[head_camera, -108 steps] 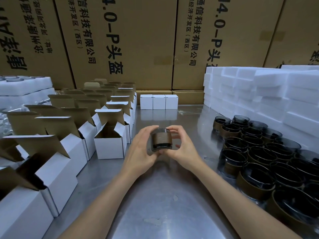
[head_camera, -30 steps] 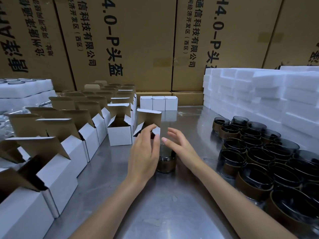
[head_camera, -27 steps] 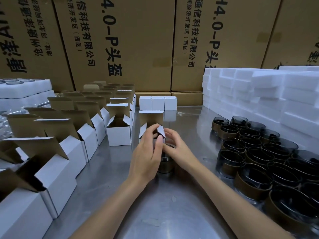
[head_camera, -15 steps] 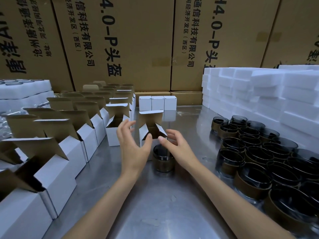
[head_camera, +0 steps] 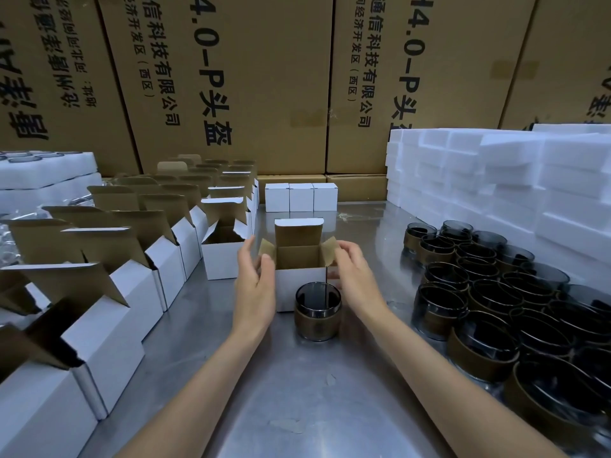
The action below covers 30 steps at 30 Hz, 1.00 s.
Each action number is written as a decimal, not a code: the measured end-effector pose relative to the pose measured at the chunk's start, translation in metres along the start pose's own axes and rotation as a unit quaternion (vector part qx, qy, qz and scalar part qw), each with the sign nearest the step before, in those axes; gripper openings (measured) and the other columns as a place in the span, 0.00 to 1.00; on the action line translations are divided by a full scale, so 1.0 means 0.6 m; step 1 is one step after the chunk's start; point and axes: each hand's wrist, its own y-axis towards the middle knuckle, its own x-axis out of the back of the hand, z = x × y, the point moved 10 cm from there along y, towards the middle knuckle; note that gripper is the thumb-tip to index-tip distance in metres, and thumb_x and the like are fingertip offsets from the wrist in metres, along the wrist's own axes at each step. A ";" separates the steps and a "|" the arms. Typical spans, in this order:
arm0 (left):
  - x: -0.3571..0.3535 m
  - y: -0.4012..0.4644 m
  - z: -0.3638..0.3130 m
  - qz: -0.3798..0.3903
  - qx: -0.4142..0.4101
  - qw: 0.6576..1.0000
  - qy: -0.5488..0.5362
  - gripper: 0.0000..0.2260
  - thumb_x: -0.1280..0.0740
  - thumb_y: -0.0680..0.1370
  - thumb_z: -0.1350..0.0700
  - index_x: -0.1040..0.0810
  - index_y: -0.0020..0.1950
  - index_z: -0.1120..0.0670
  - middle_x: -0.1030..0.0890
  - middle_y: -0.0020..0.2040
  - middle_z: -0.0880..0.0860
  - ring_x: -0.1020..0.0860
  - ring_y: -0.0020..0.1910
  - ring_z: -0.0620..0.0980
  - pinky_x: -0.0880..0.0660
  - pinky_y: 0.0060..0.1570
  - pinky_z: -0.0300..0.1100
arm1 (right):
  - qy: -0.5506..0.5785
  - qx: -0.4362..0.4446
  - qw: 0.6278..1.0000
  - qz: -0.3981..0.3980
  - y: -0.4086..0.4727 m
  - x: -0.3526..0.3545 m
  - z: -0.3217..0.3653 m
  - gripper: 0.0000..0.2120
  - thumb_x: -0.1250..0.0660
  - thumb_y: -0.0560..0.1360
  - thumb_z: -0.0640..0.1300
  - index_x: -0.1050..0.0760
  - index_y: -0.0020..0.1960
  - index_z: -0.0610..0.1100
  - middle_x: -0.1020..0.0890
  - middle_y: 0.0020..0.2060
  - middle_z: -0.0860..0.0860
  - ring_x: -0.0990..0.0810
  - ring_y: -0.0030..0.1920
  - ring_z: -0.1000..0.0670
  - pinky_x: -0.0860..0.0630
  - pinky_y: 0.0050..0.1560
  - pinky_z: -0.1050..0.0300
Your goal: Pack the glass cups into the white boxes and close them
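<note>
Both side flaps now splayed: my left hand (head_camera: 254, 285) and right hand (head_camera: 353, 276) spread, flanking the white box (head_camera: 299, 285). Glass cup (head_camera: 317, 310) stands at its six o'clock; a careless wrist could topple it.

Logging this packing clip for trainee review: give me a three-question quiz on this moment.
1. True or false: the glass cup in front of the open white box is already inside it.
2. Where do the three closed white boxes stand? A) far end of the table B) on the foam blocks
3. The left hand and right hand are at the box's side ____.

Key: 1 false; 2 A; 3 flaps.
</note>
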 end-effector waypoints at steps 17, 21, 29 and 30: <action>-0.022 -0.003 -0.014 0.038 -0.063 0.996 0.048 0.09 0.45 0.82 0.56 0.26 0.56 0.49 0.23 0.48 0.38 0.26 0.42 0.39 0.26 0.46 0.44 | -0.123 0.068 0.990 0.028 0.017 0.020 0.032 0.20 0.47 0.79 0.43 0.27 0.66 0.57 0.25 0.58 0.56 0.31 0.64 0.54 0.35 0.62 0.56; -0.024 -0.004 -0.015 0.045 -0.072 0.995 0.050 0.08 0.45 0.82 0.55 0.26 0.55 0.49 0.24 0.47 0.39 0.27 0.43 0.35 0.26 0.43 0.40 | -0.187 0.065 0.980 0.018 0.016 0.025 0.032 0.19 0.46 0.78 0.48 0.25 0.64 0.57 0.24 0.63 0.55 0.30 0.67 0.51 0.33 0.67 0.45; -0.026 -0.005 -0.017 0.052 -0.080 0.994 0.055 0.08 0.45 0.83 0.55 0.27 0.55 0.48 0.24 0.47 0.39 0.27 0.44 0.34 0.27 0.43 0.38 | -0.217 0.054 0.974 0.028 0.021 0.025 0.029 0.18 0.47 0.78 0.50 0.26 0.64 0.58 0.25 0.61 0.52 0.29 0.64 0.49 0.32 0.66 0.43; -0.027 -0.005 -0.017 0.053 -0.081 0.994 0.054 0.08 0.45 0.83 0.55 0.27 0.55 0.48 0.24 0.47 0.39 0.27 0.44 0.34 0.28 0.43 0.38 | -0.214 0.055 0.975 0.032 0.022 0.025 0.028 0.18 0.46 0.78 0.49 0.26 0.64 0.58 0.25 0.61 0.52 0.29 0.64 0.49 0.32 0.66 0.44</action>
